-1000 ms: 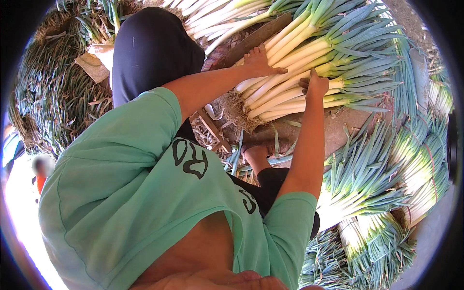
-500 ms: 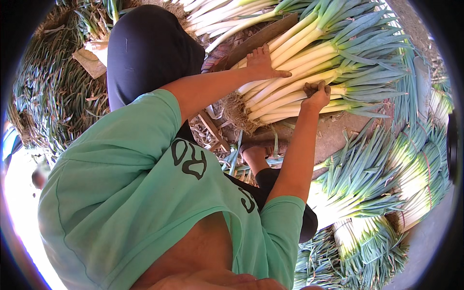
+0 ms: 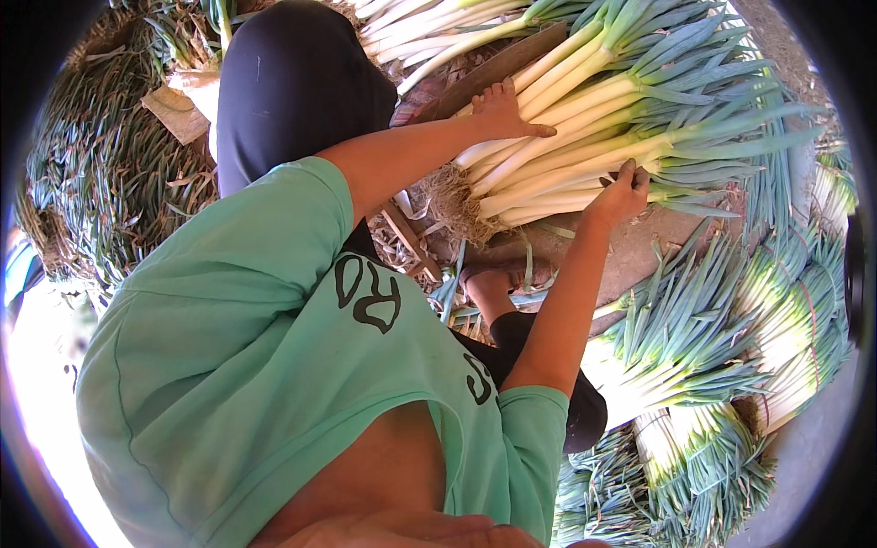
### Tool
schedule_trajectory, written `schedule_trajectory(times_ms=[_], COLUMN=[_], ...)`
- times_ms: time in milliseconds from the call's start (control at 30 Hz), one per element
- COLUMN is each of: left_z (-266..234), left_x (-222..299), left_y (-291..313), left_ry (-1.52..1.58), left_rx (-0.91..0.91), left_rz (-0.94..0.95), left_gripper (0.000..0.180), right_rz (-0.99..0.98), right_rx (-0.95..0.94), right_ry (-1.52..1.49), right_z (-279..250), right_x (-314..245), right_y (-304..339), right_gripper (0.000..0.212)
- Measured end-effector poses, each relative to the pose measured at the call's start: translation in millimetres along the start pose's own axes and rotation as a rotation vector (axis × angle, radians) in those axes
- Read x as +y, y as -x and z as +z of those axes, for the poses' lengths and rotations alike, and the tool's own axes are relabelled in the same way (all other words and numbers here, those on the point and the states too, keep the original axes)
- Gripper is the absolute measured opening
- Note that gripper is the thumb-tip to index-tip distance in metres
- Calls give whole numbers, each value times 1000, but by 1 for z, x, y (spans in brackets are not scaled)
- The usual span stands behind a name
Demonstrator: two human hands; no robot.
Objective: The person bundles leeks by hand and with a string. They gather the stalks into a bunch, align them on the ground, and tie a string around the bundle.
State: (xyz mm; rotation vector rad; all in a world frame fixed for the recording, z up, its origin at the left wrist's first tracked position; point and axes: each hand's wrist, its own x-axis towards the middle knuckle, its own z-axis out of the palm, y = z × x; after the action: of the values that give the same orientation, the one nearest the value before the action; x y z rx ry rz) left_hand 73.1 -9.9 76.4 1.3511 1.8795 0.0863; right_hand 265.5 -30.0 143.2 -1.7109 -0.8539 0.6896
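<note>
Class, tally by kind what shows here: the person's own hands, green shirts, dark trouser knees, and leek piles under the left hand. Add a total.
Hands: 2 (left hand, right hand)
Green shirt: 1
Dark trouser knees: 2 (left knee, right knee)
Leek pile: 1
Total: 6

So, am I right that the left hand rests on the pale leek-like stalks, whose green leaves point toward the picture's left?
Not quite: the head view shows the green leaves pointing right; the left hand does rest on the pale leek-like stalks.
</note>
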Motion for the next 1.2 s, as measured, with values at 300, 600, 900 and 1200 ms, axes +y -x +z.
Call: schedule_trajectory(times_ms=[300,600,900,1200], left_z=[-23,-41,18,30], left_x=[67,134,60,74], left_y=[5,11,46,49], left_ry=[617,412,581,693], left_rx=[241,60,-512,-426], left_rz=[429,448,331,309], left_gripper=[77,68,46,38], right_rz=[5,231,339,628], right_rx=[-129,-464,-490,-430], right_ry=[-123,-355,-664,-690], right_z=[-18,-31,-66,-155], right_x=[-33,-57,-60,-84], right_y=[39,126,134,183], right_gripper=[12,11,17,35])
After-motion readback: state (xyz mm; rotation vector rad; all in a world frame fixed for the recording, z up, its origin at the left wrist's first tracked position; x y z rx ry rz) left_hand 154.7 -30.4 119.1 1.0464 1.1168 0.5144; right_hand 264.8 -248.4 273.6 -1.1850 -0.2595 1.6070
